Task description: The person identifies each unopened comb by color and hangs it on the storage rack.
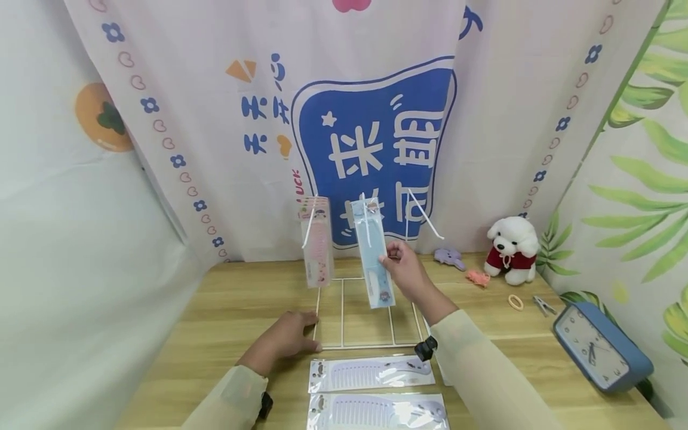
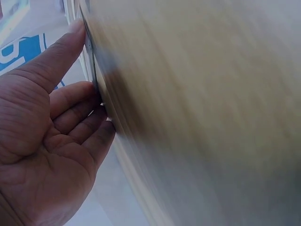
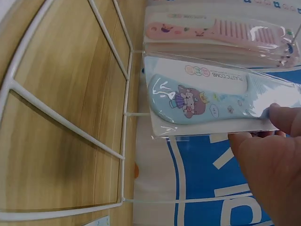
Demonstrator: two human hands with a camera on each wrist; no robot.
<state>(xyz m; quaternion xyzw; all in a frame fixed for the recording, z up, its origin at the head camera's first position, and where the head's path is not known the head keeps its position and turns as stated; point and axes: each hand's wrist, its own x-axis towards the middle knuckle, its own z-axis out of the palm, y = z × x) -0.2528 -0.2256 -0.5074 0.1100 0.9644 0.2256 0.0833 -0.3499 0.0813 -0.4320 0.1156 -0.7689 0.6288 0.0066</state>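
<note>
pinching: right hand (image 1: 407, 273) on edge of blue comb pack (image 1: 373, 254) at middle hook (image 1: 367, 222), seemingly to keep it straight
left hand (image 1: 286, 334): thumb and fingers apart, touching wire rack (image 1: 342, 316), likely steadying it

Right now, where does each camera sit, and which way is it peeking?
Head: on the person's head, facing forward and down at the wire rack; left hand and right hand both show.
Left wrist: on the left wrist, facing past the palm toward the wooden tabletop; palm and fingers show.
Right wrist: on the right wrist, facing the blue comb; part of the right hand shows.
Shared: head and right wrist views both show the blue comb, a pink comb and the wire rack.
</note>
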